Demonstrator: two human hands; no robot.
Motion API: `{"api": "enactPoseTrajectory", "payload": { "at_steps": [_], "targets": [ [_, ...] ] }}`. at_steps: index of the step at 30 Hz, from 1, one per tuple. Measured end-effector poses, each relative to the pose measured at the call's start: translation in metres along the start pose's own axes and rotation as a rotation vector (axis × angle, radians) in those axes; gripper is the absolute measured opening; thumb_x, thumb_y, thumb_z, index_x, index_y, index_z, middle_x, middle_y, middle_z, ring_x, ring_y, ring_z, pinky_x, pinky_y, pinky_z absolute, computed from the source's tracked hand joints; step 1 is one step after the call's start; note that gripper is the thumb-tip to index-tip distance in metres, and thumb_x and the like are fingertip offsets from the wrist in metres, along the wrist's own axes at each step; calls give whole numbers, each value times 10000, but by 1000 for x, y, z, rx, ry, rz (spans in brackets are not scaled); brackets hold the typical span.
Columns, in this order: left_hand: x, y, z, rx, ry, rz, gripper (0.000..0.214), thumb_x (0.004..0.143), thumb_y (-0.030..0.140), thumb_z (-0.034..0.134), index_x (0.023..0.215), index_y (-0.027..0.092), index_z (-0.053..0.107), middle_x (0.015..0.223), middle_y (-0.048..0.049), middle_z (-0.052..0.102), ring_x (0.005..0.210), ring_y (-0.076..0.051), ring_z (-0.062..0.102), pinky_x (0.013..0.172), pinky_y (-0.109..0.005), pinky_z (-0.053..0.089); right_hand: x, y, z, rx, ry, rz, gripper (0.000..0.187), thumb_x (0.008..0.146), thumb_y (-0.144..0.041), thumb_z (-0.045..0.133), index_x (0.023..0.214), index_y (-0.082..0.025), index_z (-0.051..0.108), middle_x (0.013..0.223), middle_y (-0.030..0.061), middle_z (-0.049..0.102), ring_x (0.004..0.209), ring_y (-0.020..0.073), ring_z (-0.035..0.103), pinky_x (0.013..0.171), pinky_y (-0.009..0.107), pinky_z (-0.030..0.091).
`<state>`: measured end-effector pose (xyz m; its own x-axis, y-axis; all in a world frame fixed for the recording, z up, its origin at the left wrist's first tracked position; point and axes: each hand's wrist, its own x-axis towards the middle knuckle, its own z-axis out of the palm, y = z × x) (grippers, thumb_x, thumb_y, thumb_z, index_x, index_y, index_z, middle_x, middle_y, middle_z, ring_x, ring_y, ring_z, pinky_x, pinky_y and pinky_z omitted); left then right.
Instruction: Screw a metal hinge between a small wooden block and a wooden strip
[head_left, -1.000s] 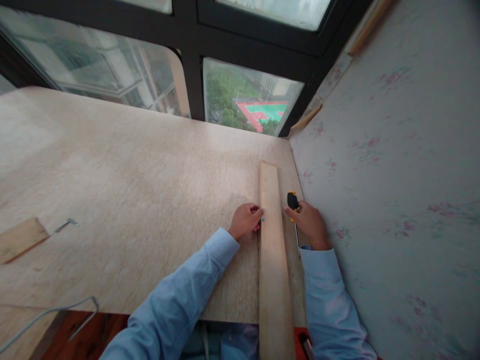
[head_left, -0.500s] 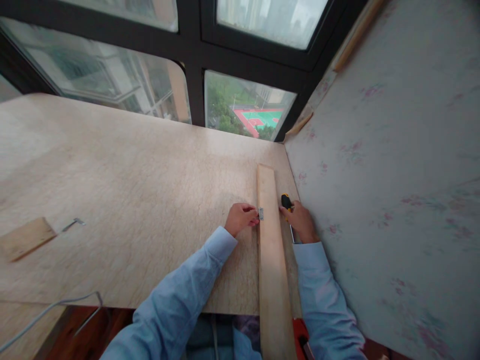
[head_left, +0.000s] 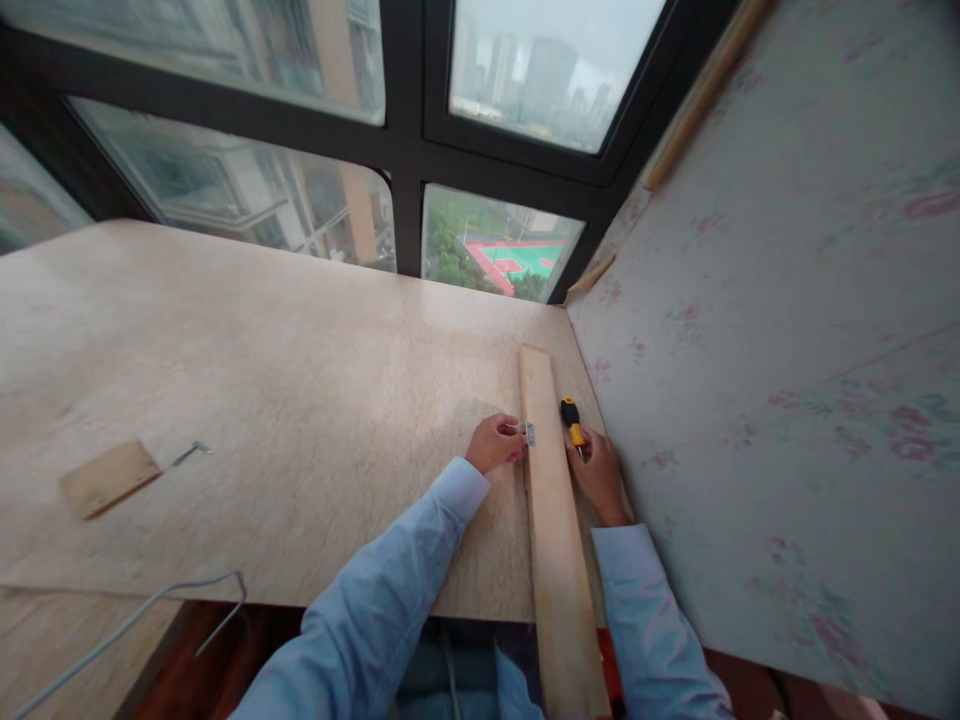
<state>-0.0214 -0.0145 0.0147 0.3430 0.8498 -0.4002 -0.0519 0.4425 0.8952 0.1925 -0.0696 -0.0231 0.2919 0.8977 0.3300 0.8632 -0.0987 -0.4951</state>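
Note:
A long pale wooden plank (head_left: 551, 520) lies lengthwise in front of me, its near end reaching past the table's edge. On its top, at the left edge, is a small silver metal hinge (head_left: 530, 434) with holes. My left hand (head_left: 495, 443) pinches the hinge's left side with closed fingers. Right of the plank, my right hand (head_left: 598, 475) grips a yellow and black screwdriver (head_left: 571, 420) low down, near where handle and shaft meet. Its handle points away from me; the shaft is mostly hidden by the hand.
Far left on the beige tabletop (head_left: 262, 400) lies a small wooden board (head_left: 112, 478) with a thin metal piece (head_left: 191, 452) at its corner. A grey cable (head_left: 142, 610) hangs over the front edge. The papered wall (head_left: 750, 400) stands close on the right; windows are behind.
My right hand has shifted from the screwdriver's handle down toward its shaft, so more of the handle shows. The left hand stays at the hinge. The camera view has tilted up and left.

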Motion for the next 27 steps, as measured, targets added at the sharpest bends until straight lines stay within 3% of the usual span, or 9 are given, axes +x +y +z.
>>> {"api": "enactPoseTrajectory", "payload": {
  "at_steps": [6,11,14,17,20,22,24,26,27],
  "targets": [
    [-15,-9,-14,-138,-11,33,240,779,46,611,1007,89,550,760,8,587,471,-84,597,450,-193,491,-6,-3,-3,-50,-16,5,671,853,-621,388,1158,-57,585,992,186,619,858,269,560,834,403,462],
    [-36,-26,-56,-122,47,162,285,745,121,670,1017,87,592,852,-37,610,479,-87,606,442,-203,485,-2,0,-3,-84,-56,4,713,770,-647,381,1074,-48,619,921,203,632,800,305,572,792,436,468],
    [-59,-25,-101,-63,153,253,334,723,187,700,1029,90,608,888,-68,643,521,-93,619,454,-195,472,-1,-1,-4,-100,-95,32,698,733,-622,395,1080,-61,622,899,194,631,836,333,584,786,448,472],
    [-91,-12,-162,46,327,355,351,752,219,651,1077,98,597,955,-99,665,618,-111,642,538,-226,507,-1,-4,-7,-117,-123,57,713,704,-615,393,1076,-53,626,884,200,630,849,355,591,783,461,480],
    [-131,3,-232,388,642,456,372,784,233,606,1131,104,578,1070,-132,657,887,-182,658,748,-305,537,-1,-6,-9,-145,-145,62,724,693,-617,392,1080,-53,629,871,206,633,864,378,597,784,474,485],
    [-159,8,-277,704,929,385,471,764,225,618,1207,88,534,1211,-177,598,1112,-253,582,912,-377,490,-1,-7,-10,-161,-161,64,728,698,-629,378,1087,-68,631,864,203,640,866,391,601,779,486,488],
    [-186,8,-314,945,1215,160,523,769,231,606,1242,36,496,1249,-237,560,1235,-323,490,1032,-459,390,-2,-8,-10,-176,-166,59,740,707,-642,353,1090,-73,631,867,206,645,884,406,604,783,495,489],
    [-209,5,-342,1065,1354,-41,585,771,268,611,1274,9,460,1254,-264,543,1264,-359,455,1058,-479,350,-2,-8,-10,-188,-167,46,733,719,-645,340,1072,-76,637,866,207,648,900,412,609,788,493,493],
    [-218,3,-353,1119,1355,-85,639,767,298,622,1297,-4,434,1293,-277,512,1290,-373,426,1076,-482,324,-2,-8,-10,-185,-162,37,713,726,-644,345,1054,-85,642,851,201,649,888,407,616,778,487,496]
  ]
}}
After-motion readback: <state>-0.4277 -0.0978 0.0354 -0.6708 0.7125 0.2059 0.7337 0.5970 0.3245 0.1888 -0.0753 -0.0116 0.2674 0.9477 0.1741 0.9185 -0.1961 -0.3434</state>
